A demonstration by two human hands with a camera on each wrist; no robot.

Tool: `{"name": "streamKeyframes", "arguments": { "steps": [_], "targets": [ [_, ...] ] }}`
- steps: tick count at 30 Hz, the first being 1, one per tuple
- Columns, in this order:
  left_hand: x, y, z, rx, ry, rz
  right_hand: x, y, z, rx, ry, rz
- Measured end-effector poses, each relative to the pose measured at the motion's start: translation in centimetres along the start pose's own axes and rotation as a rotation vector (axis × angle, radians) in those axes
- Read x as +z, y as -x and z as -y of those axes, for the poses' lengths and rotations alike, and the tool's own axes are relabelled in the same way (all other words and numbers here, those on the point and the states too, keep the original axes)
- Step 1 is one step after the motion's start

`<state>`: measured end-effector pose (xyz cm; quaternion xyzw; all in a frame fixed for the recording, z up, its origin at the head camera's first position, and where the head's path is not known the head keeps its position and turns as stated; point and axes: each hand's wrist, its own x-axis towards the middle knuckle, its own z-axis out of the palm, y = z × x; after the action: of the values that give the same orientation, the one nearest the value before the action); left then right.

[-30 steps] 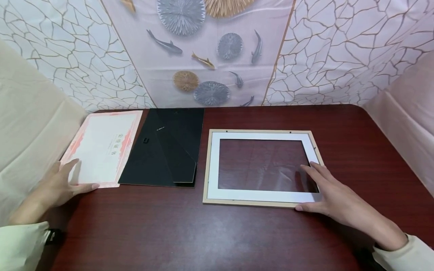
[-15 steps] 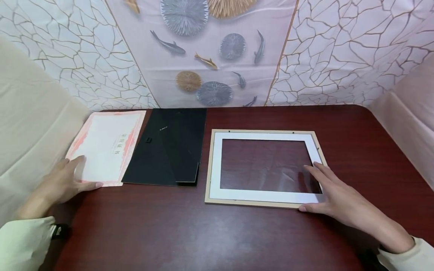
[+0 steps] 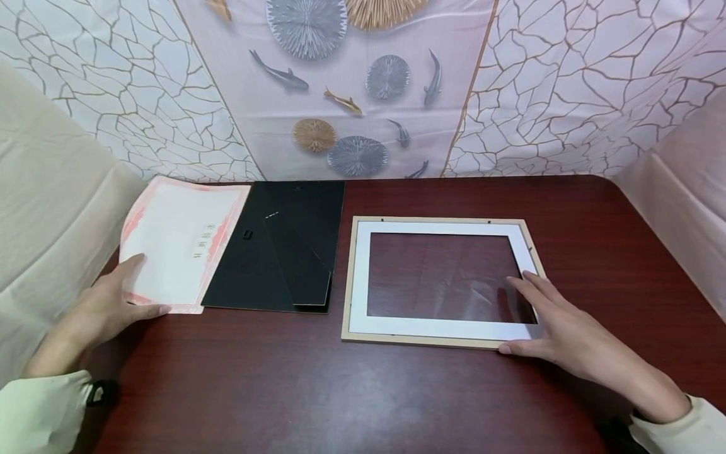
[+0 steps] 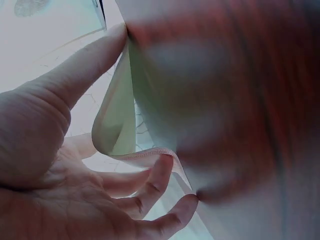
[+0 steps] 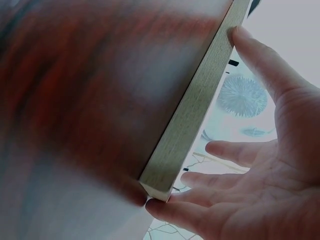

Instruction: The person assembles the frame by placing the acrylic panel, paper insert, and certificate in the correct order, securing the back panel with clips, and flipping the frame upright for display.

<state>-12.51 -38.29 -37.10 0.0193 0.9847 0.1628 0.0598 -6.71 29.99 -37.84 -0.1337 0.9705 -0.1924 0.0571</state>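
Note:
A white certificate sheet (image 3: 170, 252) with a pink patterned border lies at the left of the table. My left hand (image 3: 104, 309) holds its near left corner, thumb along the near edge and fingers at the left edge. In the left wrist view the sheet (image 4: 115, 120) bows up between thumb and fingers. On the right lies a light wood picture frame (image 3: 347, 284) with a white mat and clear pane. My right hand (image 3: 573, 334) rests on its near right corner, thumb against the front edge. Seen from the right wrist, the thumb and little finger touch the frame's side (image 5: 195, 115).
A black backing board (image 3: 244, 277) with a folded easel leg (image 3: 300, 265) lies between sheet and frame, its left edge meeting the sheet. Dark red wood tabletop (image 3: 351, 391) stretches in front. A patterned cloth (image 3: 391, 151) hangs behind, with pale cloth walls on both sides.
The certificate sheet has shifted right, its right edge now against the backing board, and its far left corner has risen. My left hand has moved slightly right with it. The right hand and frame stay put.

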Motion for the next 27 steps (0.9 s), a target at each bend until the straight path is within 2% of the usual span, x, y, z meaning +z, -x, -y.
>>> {"name": "streamKeyframes", "arguments": {
  "steps": [5, 9, 13, 21, 24, 27],
  "targets": [
    [-0.2, 0.3, -0.6, -0.069, 0.020, 0.055, 0.0, 0.0, 0.0, -0.002, -0.001, 0.000],
    [-0.2, 0.6, -1.2, -0.063, 0.036, 0.042, -0.1, 0.0, 0.0, -0.003, -0.004, 0.004],
    [0.0, 0.8, -1.4, -0.037, 0.062, -0.029, -0.1, 0.0, 0.1, -0.001, -0.002, 0.003],
    [0.5, 1.6, -1.5, 0.007, 0.239, -0.234, -0.1, 0.0, 0.1, 0.001, 0.004, 0.009],
    [0.2, 2.0, -1.8, -0.040, 0.260, -0.291, -0.1, 0.0, 0.0, -0.003, 0.004, 0.005],
    [-0.1, 2.3, -2.0, -0.123, 0.295, -0.296, -0.1, 0.0, 0.0, -0.004, 0.000, 0.005]
  ]
}}
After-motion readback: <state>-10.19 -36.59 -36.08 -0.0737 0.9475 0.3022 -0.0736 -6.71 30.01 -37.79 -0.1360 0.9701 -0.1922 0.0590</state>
